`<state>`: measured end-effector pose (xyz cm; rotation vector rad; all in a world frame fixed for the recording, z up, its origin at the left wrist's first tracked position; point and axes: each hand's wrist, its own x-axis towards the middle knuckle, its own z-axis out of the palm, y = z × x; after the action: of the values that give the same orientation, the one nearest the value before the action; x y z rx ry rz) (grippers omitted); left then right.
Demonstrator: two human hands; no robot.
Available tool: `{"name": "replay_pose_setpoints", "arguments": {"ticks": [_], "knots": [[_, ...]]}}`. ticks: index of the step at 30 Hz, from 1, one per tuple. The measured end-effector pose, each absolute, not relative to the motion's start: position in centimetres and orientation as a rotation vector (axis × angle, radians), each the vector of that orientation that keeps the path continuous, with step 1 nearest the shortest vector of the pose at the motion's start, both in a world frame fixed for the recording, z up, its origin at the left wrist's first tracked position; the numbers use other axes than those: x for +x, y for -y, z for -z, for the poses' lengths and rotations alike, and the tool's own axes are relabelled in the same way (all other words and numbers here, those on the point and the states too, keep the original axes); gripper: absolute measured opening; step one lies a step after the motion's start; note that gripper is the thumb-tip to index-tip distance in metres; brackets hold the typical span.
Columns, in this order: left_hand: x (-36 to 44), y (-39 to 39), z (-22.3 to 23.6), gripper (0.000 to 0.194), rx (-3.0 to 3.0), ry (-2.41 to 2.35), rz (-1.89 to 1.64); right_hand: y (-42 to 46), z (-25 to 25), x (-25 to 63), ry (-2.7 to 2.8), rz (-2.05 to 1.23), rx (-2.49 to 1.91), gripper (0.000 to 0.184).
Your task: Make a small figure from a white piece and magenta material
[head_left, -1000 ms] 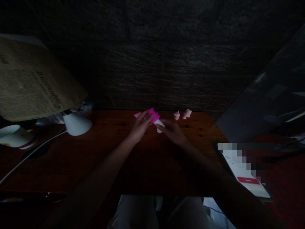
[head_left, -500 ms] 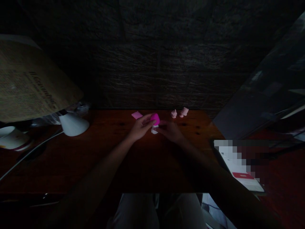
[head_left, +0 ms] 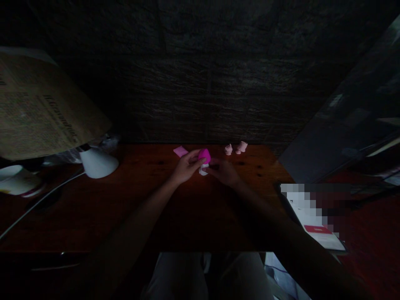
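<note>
Both my hands meet over the far middle of a dark wooden table [head_left: 150,196]. My left hand [head_left: 184,167] pinches a small magenta piece [head_left: 204,156] that sits on top of a white piece [head_left: 203,169]. My right hand [head_left: 223,171] is closed on the same small figure from the right side. A flat pink slab [head_left: 180,151] lies just behind my left hand. Two pale pink small figures [head_left: 228,149] [head_left: 241,147] stand at the table's far edge, right of my hands.
A white desk lamp head [head_left: 97,163] on a thin arm sits at the left, under a newspaper-print shade [head_left: 40,112]. A white dish [head_left: 14,181] is at far left. Papers with a red label [head_left: 317,227] lie at right. A dark stone wall backs the table.
The magenta-and-white figure has turned from tilted to upright between my hands, which closed in around it. The view shifted slightly.
</note>
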<state>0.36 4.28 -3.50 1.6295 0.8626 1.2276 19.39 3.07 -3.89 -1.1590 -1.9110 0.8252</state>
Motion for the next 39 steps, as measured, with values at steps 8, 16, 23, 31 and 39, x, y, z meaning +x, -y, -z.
{"name": "replay_pose_setpoints", "arguments": {"ticks": [8,16,23,31,39], "knots": [[0.4,-4.0,3.3,0.049,1.585,-0.884,-1.196,-2.4,3.3,18.8,1.889,-0.734,-1.279,0.025],[-0.4,-4.1,3.1,0.059,1.577,-0.903,-1.102,-2.2,3.2,18.5,1.880,-0.684,-1.319,0.021],[-0.9,-4.9,4.4,0.051,1.648,-0.882,-1.090,-2.8,3.6,18.7,1.877,-0.707,-1.240,0.021],[-0.4,-5.0,4.9,0.036,1.687,-0.911,-1.083,-3.0,3.9,18.7,1.922,-0.711,-1.236,0.011],[-0.4,-5.2,5.2,0.027,1.743,-0.924,-1.111,-3.8,4.2,20.0,1.829,-1.064,-0.978,0.035]]}}
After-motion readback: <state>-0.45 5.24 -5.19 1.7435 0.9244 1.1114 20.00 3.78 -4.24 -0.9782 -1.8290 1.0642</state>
